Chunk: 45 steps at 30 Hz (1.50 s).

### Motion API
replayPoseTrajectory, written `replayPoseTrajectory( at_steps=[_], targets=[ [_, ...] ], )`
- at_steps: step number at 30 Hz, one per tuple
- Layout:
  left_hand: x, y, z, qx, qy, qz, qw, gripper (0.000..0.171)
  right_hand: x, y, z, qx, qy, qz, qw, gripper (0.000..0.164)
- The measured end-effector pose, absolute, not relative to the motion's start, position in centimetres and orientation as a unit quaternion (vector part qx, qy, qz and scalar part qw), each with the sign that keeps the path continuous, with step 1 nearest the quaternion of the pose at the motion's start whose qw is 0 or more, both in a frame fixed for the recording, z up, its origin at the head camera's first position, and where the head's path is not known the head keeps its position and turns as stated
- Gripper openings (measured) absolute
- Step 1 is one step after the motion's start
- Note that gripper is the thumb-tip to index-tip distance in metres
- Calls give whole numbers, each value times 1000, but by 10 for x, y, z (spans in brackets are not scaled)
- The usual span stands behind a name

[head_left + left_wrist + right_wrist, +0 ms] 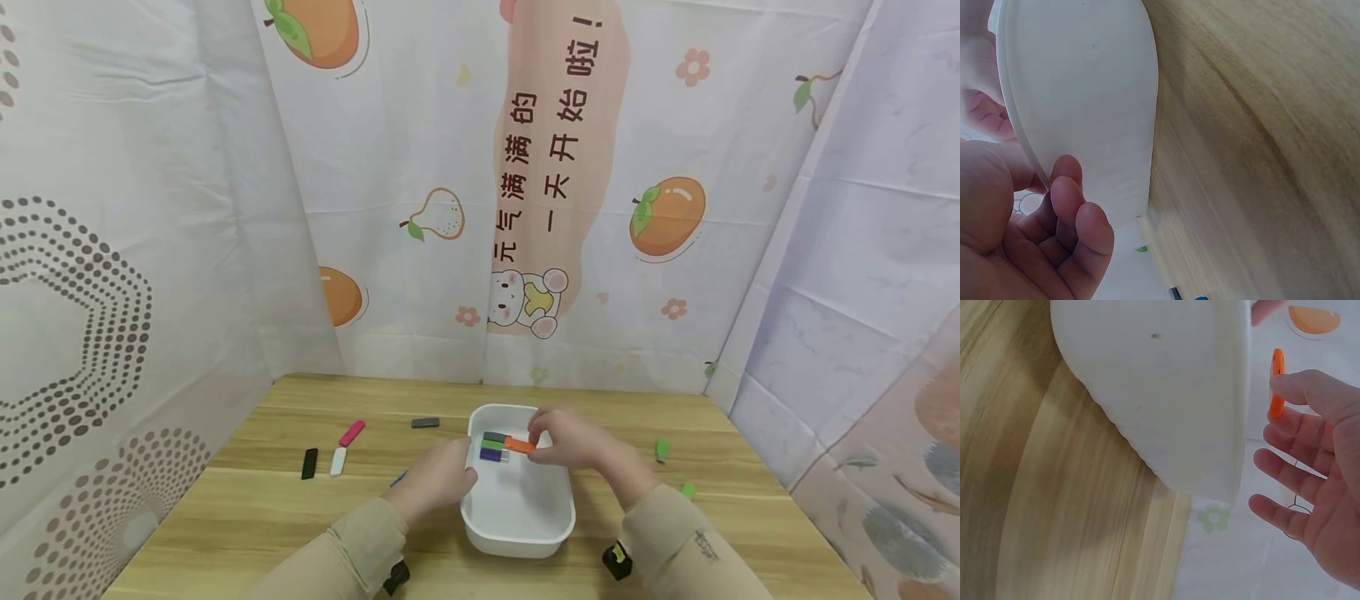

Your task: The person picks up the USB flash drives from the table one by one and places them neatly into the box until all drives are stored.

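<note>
A white plastic box (517, 504) stands on the wooden table. My left hand (441, 472) grips its left rim, fingers (1093, 228) against the outer wall. Over the box, my right hand (567, 437) pinches an orange USB stick (1277, 394) between thumb and forefinger, the other fingers spread. Inside the box lie a grey USB stick (493, 436), a green one (492, 445) and a purple one (490, 455) with a bare metal plug, side by side near the far left. Whether the orange stick touches the others, I cannot tell.
Left of the box lie pink (352, 432), white (338, 462), black (310, 463) and grey (425, 422) sticks, with a blue one (398, 479) partly behind my left hand. Two green pieces (661, 451) lie to the right. Printed curtains (420, 350) hang behind the table.
</note>
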<state>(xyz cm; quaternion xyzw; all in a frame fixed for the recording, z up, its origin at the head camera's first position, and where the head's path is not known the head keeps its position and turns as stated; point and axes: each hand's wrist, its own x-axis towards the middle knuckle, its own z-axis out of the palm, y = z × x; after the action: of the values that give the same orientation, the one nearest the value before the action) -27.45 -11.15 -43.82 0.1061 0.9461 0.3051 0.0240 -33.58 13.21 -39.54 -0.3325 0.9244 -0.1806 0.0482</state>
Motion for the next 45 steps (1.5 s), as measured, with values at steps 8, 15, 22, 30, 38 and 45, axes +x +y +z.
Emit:
replayPoseTrajectory(
  at_steps=[8,15,22,30,38,45],
  targets=[
    [-273,-112,-437,111,948,299,20,53,-339,118,-392,-325,932,-142,78,10],
    [-274,-112,-436,106,949,295,22,53,-348,110,-389,-328,933,-110,99,9],
    [-274,-112,-438,111,950,292,20,53,-355,105,-389,-316,937,-87,117,10],
    [-273,-113,-438,109,948,298,25,51,-359,91,-391,-304,941,-45,142,11],
    [-273,-115,-438,111,941,318,37,47,-365,74,-397,-318,936,20,147,19],
    [-274,-116,-437,121,937,325,33,45,-363,66,-397,-316,935,29,159,24]
  ],
)
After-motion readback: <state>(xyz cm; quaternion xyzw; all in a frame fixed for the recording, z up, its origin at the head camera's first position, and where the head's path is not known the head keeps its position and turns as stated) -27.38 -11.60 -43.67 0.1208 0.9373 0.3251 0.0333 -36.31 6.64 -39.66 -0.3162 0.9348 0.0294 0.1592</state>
